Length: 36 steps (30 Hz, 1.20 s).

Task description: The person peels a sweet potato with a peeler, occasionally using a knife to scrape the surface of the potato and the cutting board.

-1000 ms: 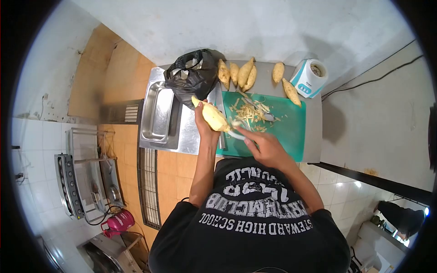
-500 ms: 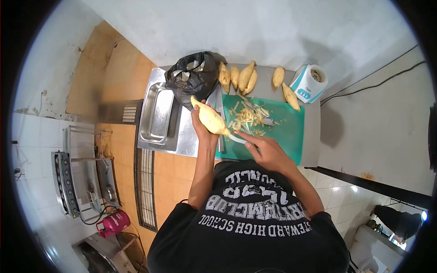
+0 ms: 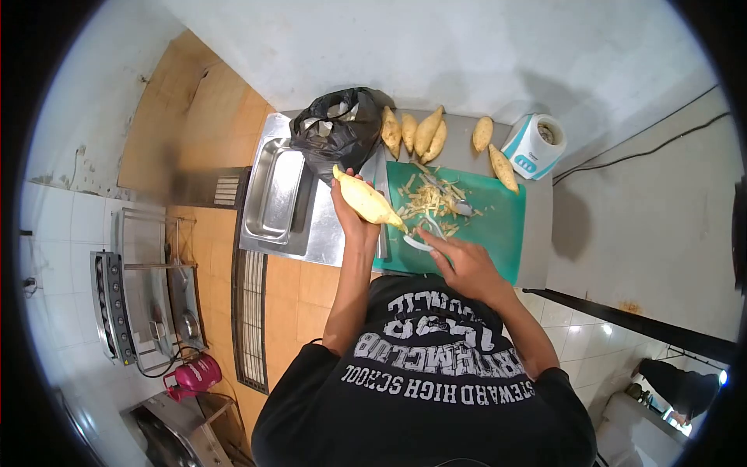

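Green board (image 3: 486,249), peelings (image 3: 429,201) short of nr edge — L fingers (image 3: 338,194) curled round tuber (image 3: 364,201), R fingers (image 3: 436,241) closed on peeler (image 3: 415,244).

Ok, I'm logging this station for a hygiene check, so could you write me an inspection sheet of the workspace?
Surface: grey counter; green cutting board strewn with peelings.
Job's things: peeled sweet potato; white peeler; six unpeeled sweet potatoes behind the board, one overlapping its edge.
Clutter: black plastic bag; blender base; grey item among the peelings, unclear.
Hands: left holds the sweet potato; right holds the peeler; both bare.
Cables: dark cable along the wall; plug nothing seen.
Surroundings: steel pan left; pink gas cylinder; another person far right.
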Available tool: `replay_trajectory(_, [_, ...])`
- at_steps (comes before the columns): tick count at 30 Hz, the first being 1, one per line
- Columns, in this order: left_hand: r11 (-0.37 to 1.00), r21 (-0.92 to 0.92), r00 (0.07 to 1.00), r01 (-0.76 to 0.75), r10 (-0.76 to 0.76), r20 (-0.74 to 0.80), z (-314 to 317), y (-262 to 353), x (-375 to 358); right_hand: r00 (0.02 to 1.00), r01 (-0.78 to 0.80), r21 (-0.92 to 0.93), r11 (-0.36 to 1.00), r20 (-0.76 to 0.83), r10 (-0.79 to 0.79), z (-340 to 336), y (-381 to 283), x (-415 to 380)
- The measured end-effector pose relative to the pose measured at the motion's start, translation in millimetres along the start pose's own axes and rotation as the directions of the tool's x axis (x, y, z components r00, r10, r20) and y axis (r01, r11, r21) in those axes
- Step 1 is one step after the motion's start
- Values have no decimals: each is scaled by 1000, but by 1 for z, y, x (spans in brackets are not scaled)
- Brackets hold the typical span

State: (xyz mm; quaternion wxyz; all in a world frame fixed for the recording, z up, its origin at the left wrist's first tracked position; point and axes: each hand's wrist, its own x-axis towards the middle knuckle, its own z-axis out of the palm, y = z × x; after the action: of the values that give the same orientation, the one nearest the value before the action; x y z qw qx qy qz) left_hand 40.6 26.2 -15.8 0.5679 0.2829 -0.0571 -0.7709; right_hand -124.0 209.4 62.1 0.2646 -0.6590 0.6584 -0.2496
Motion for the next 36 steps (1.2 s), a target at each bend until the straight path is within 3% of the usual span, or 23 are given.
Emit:
replay_trajectory(4, [999,27,999,31,-32,33,10,-11,-11,997,33,38,999,-67,-30,-4,-8,33])
replay_trajectory(6, [998,65,999,25,-27,28,13,-13,-13,1000,29,38,999,-13,-28,-1,-12,43])
replay_trajectory(9, [1000,6,998,5,-5,63,13,-7,-8,997,-41,23,999,72,39,0,-15,27])
replay_trajectory(13, [996,-87,998,25,-20,56,-2,-4,0,999,-16,77,997,52,12,3,5,4])
replay_trajectory(16, [989,-142,998,42,-35,51,-1,-5,-2,998,-55,62,997,21,54,-7,6,7])
replay_trajectory(18, [990,-133,999,43,-39,36,4,-11,-4,994,31,169,985,-108,-13,-10,0,26])
replay_trajectory(20, [999,36,1000,7,-7,6,7,-19,-5,987,82,178,981,-152,-55,-8,-5,48])
replay_trajectory(22, [998,59,1000,2,-4,30,9,-19,-6,976,136,183,974,-191,-100,-5,-5,50])
replay_trajectory(24, [995,92,997,-30,24,72,11,-14,-5,999,33,142,989,-10,-32,4,-4,41])
replay_trajectory(28, [999,6,998,-37,37,46,5,-4,1,999,16,111,994,29,-20,8,19,5])
replay_trajectory(31, [992,66,982,-110,119,-146,23,-2,-6,1000,-4,94,996,24,2,-4,13,2])
replay_trajectory(34, [994,104,999,-37,40,-26,21,-8,-6,992,-125,157,980,56,117,-23,-11,31])
replay_trajectory(36, [994,95,999,-49,49,0,22,-15,-6,988,97,137,986,-129,-80,-15,-12,49])
